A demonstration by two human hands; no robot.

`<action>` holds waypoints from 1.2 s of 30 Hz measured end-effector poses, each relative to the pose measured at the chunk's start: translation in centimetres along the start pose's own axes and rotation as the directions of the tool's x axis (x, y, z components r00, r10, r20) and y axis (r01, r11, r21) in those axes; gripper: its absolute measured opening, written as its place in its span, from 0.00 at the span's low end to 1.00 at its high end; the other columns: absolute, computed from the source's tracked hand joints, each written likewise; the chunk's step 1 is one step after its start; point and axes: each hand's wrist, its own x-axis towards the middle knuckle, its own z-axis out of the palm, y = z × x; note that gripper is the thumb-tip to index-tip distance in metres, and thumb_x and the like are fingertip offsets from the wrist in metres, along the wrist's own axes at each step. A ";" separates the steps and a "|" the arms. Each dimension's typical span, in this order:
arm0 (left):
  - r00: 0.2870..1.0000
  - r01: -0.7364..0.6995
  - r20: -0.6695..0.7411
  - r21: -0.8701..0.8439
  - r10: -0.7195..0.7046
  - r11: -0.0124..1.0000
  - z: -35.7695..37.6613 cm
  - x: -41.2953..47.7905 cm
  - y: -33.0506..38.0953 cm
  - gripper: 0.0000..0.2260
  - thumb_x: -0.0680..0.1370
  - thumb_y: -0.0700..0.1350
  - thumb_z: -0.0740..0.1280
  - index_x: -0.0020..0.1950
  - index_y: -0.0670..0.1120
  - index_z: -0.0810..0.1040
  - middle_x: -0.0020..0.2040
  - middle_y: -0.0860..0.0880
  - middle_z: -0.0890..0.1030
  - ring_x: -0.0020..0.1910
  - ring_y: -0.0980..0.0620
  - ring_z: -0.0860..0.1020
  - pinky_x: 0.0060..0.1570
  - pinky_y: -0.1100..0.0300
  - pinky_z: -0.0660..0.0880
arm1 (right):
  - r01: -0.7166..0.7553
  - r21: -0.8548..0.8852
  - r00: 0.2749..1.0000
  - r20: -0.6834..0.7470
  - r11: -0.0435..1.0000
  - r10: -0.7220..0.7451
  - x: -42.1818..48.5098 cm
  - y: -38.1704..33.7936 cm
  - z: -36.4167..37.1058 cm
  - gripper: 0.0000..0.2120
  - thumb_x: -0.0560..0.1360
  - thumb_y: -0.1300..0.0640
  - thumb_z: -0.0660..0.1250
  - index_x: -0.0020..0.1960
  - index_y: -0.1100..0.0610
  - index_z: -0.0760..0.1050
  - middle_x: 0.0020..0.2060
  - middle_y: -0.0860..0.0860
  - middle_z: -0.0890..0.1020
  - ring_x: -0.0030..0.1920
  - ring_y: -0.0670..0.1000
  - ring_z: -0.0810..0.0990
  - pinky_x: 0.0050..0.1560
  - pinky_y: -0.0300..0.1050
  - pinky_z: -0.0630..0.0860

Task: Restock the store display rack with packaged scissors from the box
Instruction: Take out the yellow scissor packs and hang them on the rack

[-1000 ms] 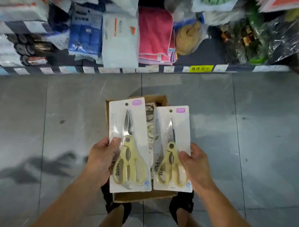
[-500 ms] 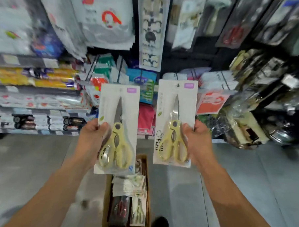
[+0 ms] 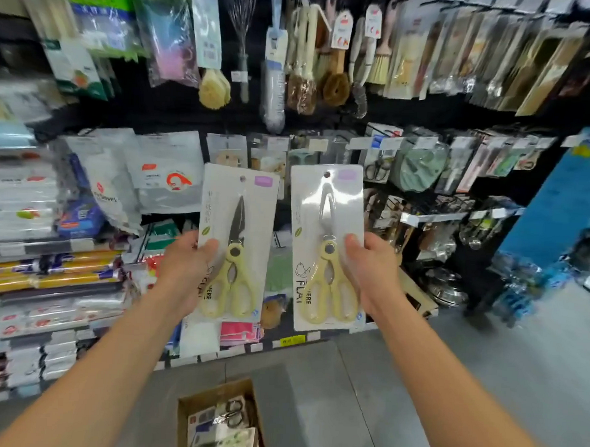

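Observation:
My left hand (image 3: 187,269) grips a carded pack of yellow-handled scissors (image 3: 237,244) by its left edge. My right hand (image 3: 372,274) grips a second, matching pack (image 3: 326,245) by its right edge. Both packs are upright at chest height, side by side, in front of the display rack (image 3: 405,214). The cardboard box (image 3: 191,404) stands on the floor below, between my arms, with more packaged scissors inside.
Brushes, whisks and packaged kitchen tools hang on hooks across the rack's upper rows. Shelves at the left hold stacked bags and foil rolls. A blue panel (image 3: 558,201) stands at the right. Grey floor tiles surround the box.
Both hands have lifted the two packs from just above the box up to the rack's height, and the view has tilted up from the floor to the hanging goods.

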 end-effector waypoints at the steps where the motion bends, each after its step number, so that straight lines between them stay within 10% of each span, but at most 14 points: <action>1: 1.000 0.001 0.007 -0.007 -0.001 1.000 0.7 -0.7 0.1 0.08 0.81 0.41 0.63 0.56 0.48 0.79 0.52 0.45 0.84 0.51 0.42 0.82 0.55 0.39 0.78 | -0.004 0.002 1.000 -0.003 1.000 0.004 -0.5 0.3 -1.0 0.11 0.72 0.55 0.63 0.45 0.62 0.78 0.41 0.62 0.82 0.38 0.54 0.77 0.40 0.50 0.77; 9: 0.998 -0.045 -0.037 0.016 0.046 0.999 6.7 -4.7 -0.7 0.06 0.82 0.43 0.61 0.54 0.47 0.78 0.49 0.44 0.84 0.45 0.46 0.82 0.47 0.51 0.79 | -0.039 0.036 0.998 0.052 0.999 0.037 0.2 2.9 -8.8 0.11 0.77 0.58 0.62 0.57 0.53 0.79 0.46 0.51 0.85 0.46 0.54 0.85 0.46 0.56 0.83; 15: 0.999 -0.003 -0.041 -0.031 0.002 1.000 14.7 -6.4 -0.8 0.06 0.83 0.39 0.60 0.54 0.43 0.77 0.50 0.41 0.82 0.45 0.45 0.81 0.45 0.53 0.78 | -0.068 0.039 0.993 0.098 0.997 0.064 4.4 3.4 -15.8 0.08 0.78 0.59 0.62 0.48 0.49 0.79 0.41 0.50 0.86 0.42 0.53 0.85 0.37 0.47 0.83; 22: 0.999 0.018 -0.046 -0.066 -0.021 0.998 24.2 -6.6 -1.5 0.11 0.82 0.36 0.60 0.62 0.39 0.77 0.57 0.39 0.81 0.56 0.40 0.80 0.60 0.44 0.75 | -0.122 0.029 0.988 0.098 0.992 0.119 11.0 3.4 -22.8 0.08 0.77 0.59 0.63 0.44 0.51 0.80 0.39 0.50 0.85 0.43 0.55 0.84 0.48 0.54 0.80; 36: 0.987 0.004 -0.161 0.033 0.001 0.999 35.1 5.0 -4.1 0.07 0.81 0.47 0.63 0.45 0.49 0.78 0.45 0.44 0.81 0.42 0.44 0.79 0.43 0.52 0.75 | -0.154 0.038 0.987 0.049 0.987 0.152 26.9 6.3 -24.1 0.04 0.77 0.60 0.66 0.49 0.58 0.79 0.40 0.53 0.82 0.38 0.50 0.78 0.39 0.43 0.75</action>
